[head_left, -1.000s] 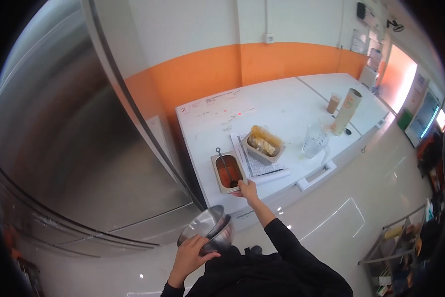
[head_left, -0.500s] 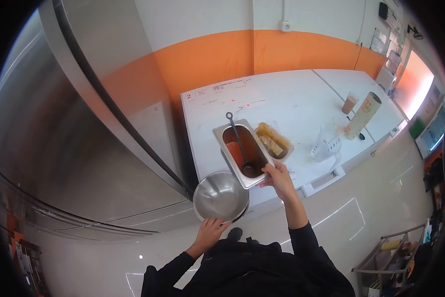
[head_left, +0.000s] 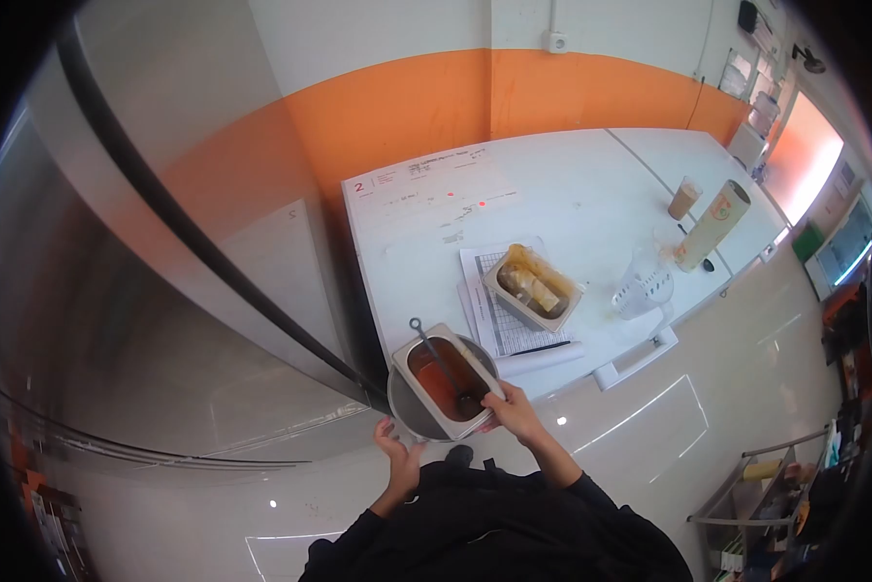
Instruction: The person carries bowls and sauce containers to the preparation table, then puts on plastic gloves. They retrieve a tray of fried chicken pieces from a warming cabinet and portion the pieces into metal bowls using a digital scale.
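Observation:
My right hand [head_left: 516,415] grips the near right corner of a rectangular steel food pan [head_left: 481,363]. Reddish-orange sauce fills part of the pan, and a dark ladle [head_left: 430,347] leans in it with its handle over the far left rim. Beneath the pan is a round steel bowl [head_left: 408,407], mostly covered; whether the two touch I cannot tell. At the bowl's near left side, my left hand [head_left: 398,456] is open, its fingers apart and holding nothing.
On the white table [head_left: 407,242], a second steel pan [head_left: 538,320] with yellowish contents sits on a printed sheet [head_left: 484,301]. Farther right are a clear pitcher [head_left: 642,283], a tall cylinder [head_left: 715,228] and a cup [head_left: 685,197]. A steel cabinet [head_left: 164,320] stands at left.
My right hand has moved the sauce pan down and left, over the bowl, uncovering the printed sheet. My left hand has come off the bowl's rim and opened.

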The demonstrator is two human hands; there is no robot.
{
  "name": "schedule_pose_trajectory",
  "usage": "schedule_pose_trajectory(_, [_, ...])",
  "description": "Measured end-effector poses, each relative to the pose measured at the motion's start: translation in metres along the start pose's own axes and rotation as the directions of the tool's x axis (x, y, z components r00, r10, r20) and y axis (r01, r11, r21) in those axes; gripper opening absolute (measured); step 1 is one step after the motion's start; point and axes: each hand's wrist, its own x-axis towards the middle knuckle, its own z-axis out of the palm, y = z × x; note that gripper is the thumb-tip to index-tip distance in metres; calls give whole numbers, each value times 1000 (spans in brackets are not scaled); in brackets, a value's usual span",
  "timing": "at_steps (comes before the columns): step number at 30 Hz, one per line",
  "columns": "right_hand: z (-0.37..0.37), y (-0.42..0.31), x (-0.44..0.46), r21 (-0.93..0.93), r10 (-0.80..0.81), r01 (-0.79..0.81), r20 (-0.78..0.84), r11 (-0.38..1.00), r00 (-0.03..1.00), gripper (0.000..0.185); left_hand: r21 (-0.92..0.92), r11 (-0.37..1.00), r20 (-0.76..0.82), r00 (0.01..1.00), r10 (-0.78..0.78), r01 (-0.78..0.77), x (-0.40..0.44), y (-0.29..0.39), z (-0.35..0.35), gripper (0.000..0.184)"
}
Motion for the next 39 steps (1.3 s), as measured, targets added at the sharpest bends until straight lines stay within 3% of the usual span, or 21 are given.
schedule_pose_trajectory(1, [0,9,2,-31,-18,18,14,999,1000,32,-133,977,23,986,-163,165,3,-6,2,67])
schedule_pose_trajectory(3, [3,20,5,-93,-57,61,43,994,997,33,-365,804,131,881,-454,469,21,1,3,68])
schedule_pose_trajectory(4, [4,25,5,-5,-64,65,37,998,997,34,-331,721,339,789,-512,609,30,0,-5,64])
schedule_pose_trajectory(5, [3,20,3,-216,-101,100,8,971,995,34,-322,686,423,747,-512,652,35,3,-6,64])
schedule_pose_trajectory(7, [-2,-2,-9,-605,-184,133,-22,785,983,33,-291,619,577,650,-495,730,48,14,-5,62])
schedule_pose_trajectory(8, [-7,-19,-13,-813,-352,127,-101,568,930,31,-317,635,567,678,-468,704,48,7,-1,59])
schedule_pose_trajectory(9, [-27,-18,-1,-823,-499,115,-219,555,839,30,-314,608,600,649,-468,729,50,2,0,57])
schedule_pose_trajectory(10, [-50,-22,12,-708,-521,80,-434,701,735,45,-306,579,633,616,-469,755,53,-3,-2,56])
schedule_pose_trajectory(11, [-70,-36,24,-710,-580,17,-560,704,592,51,-296,550,665,582,-468,781,54,-6,-3,54])
schedule_pose_trajectory(12, [-93,-44,38,-601,-524,84,-611,795,594,50,-321,529,646,590,-484,785,54,-8,-2,52])
schedule_pose_trajectory(14, [-113,-65,59,-235,-137,-6,-588,972,797,53,-351,558,603,637,-480,752,50,0,-3,49])
schedule_pose_trajectory(17, [-133,-61,100,21,168,-168,-251,986,953,49,-379,584,564,680,-469,718,50,11,-2,46])
schedule_pose_trajectory(18, [-135,-57,108,91,134,-118,-208,989,969,41,-366,590,565,676,-473,719,52,12,-4,45])
schedule_pose_trajectory(21, [-136,-55,111,234,32,39,-293,971,955,38,-364,578,557,668,-493,730,57,12,-7,43])
schedule_pose_trajectory(24, [-133,-72,93,176,27,21,-266,984,964,38,-347,613,557,682,-475,710,66,34,-12,43])
schedule_pose_trajectory(30, [-160,-90,6,363,-52,121,-195,924,979,41,-281,674,548,691,-471,683,75,89,-8,46])
schedule_pose_trajectory(33, [-188,-87,-73,317,14,61,-229,946,973,41,-217,700,572,670,-474,680,67,118,8,49])
schedule_pose_trajectory(39, [-272,-19,-246,547,212,55,-413,835,886,44,-230,733,571,698,-432,641,17,157,99,50])
